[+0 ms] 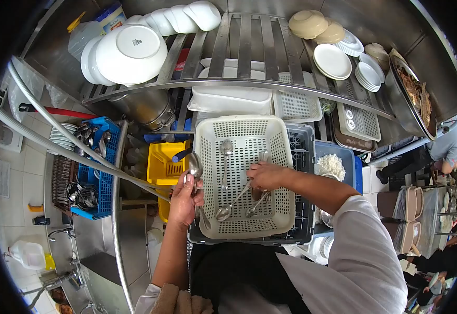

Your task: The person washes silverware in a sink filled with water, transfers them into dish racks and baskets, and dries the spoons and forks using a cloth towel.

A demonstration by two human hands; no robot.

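Note:
My left hand [185, 201] is closed around spoons at the left rim of a white perforated basket [244, 226]; one spoon bowl [195, 166] points up above its fingers and another piece hangs below. Inside the basket, my right hand [265, 177] has its fingers curled down on spoons near the right side. One spoon [226, 149] lies apart in the upper middle of the basket. Two more, a larger spoon [224, 212] and a smaller one [251, 211], extend from beneath my right hand toward the front. The basket sits on a dark grey rack [304, 157].
At left, a blue crate [105, 193] holds cutlery beside a metal rail and sink [95, 238]. Yellow bins [158, 162] stand left of the basket. A slatted shelf [244, 42] with bowls and plates spans the back. A person [443, 144] is at far right.

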